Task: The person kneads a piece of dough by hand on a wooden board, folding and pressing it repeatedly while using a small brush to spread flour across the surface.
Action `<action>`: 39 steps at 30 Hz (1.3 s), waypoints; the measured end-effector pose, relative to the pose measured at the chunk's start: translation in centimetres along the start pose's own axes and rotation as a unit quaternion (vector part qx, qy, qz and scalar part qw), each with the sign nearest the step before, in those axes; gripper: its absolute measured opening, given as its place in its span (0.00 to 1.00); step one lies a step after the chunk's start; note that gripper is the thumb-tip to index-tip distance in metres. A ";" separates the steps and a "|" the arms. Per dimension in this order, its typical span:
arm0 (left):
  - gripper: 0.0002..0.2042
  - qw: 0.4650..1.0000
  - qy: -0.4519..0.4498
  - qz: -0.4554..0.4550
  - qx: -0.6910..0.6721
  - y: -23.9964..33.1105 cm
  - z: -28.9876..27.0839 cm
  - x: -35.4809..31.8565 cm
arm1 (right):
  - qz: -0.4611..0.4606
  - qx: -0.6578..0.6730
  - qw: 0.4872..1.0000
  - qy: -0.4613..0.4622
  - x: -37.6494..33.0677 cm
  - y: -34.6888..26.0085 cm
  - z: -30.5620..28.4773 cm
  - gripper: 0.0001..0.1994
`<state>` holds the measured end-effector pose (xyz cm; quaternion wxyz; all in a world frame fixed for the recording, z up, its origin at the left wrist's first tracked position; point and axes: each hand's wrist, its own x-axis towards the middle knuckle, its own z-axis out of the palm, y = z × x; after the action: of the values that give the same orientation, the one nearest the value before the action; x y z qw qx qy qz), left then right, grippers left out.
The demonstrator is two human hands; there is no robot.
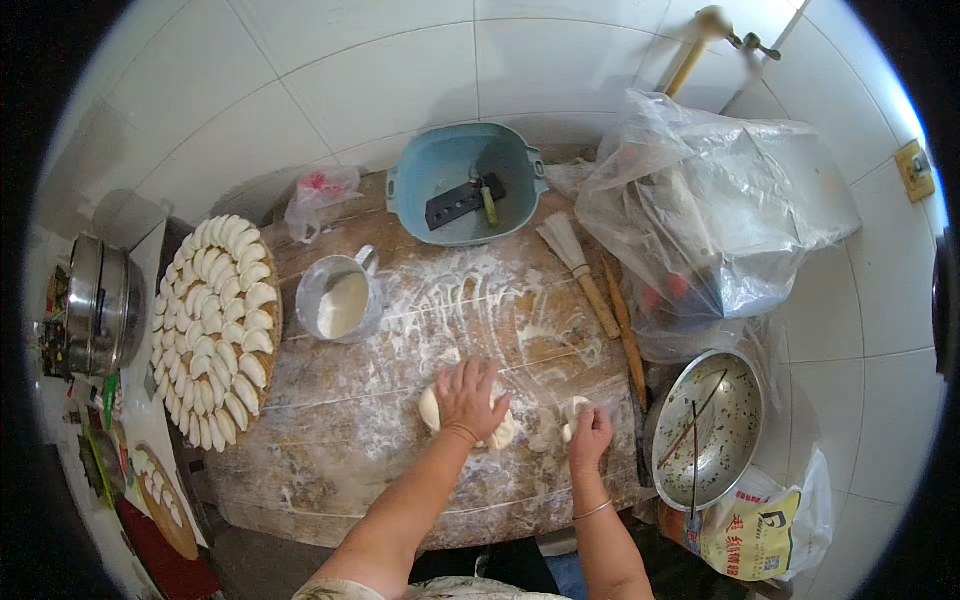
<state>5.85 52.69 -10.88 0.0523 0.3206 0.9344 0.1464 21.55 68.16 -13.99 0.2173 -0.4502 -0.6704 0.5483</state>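
Note:
My left hand (466, 400) lies flat on a pale lump of dough (497, 434), its fingers stretched out. The dough shows on both sides of the palm; the part underneath is hidden. To the right, my right hand (591, 436) is closed at a small piece of dough (574, 415), which sticks out past the fingers on the left. Both hands are over the wooden board (330, 440), dusted with white flour. A clear jug of flour (343, 303) stands beyond my left hand.
A round tray of dumplings (262, 345) stands at left, near steel pots (118, 305). A blue basin (465, 225) holding a grater is at the back. A brush (580, 265) and a rolling pin (627, 335) lie right. A steel bowl (735, 440) with chopsticks sits beyond them.

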 end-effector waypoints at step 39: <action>0.33 0.943 0.162 -0.173 -0.235 0.7 2.0 -3.1 | -0.297 -0.374 0.854 -0.206 4.9 -9.3 15.9 0.32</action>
<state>9.11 51.80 -12.55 -0.0017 0.1045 0.9103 0.4004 3.23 63.75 -11.17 0.0418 -0.1540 -0.9561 0.2456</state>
